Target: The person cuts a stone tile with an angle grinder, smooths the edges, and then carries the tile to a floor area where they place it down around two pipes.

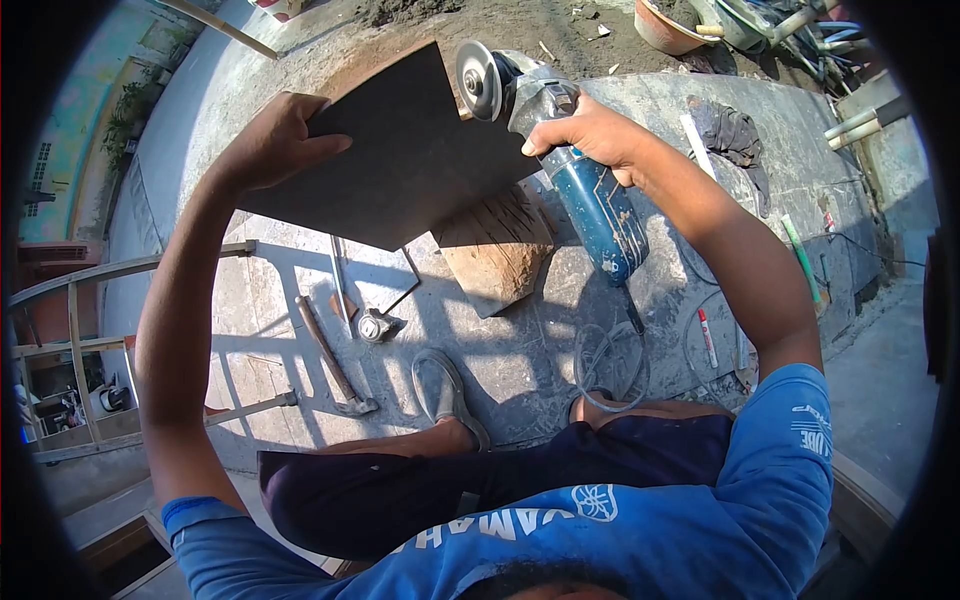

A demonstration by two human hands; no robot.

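Note:
My left hand (287, 143) grips the left edge of a dark flat tile (390, 150), its thumb lying over the near face. The tile is held up at a slant above a wooden block (492, 258) with dark cut lines on its top. In my right hand (590, 137) is a blue angle grinder (600, 215), fingers wrapped round its body near the metal head. Its round cutting disc (480, 82) stands beside the tile's upper right corner. The grinder's cord (632, 310) drops from its rear end to the floor.
A hammer (335, 360), a tape measure (374, 326) and a light tile piece (385, 283) lie on the floor before my feet. Right of the cord is a red-and-white marker (707, 335). A dark cloth (725, 132) and an orange bucket (668, 28) are farther off. A metal frame (75, 350) stands at left.

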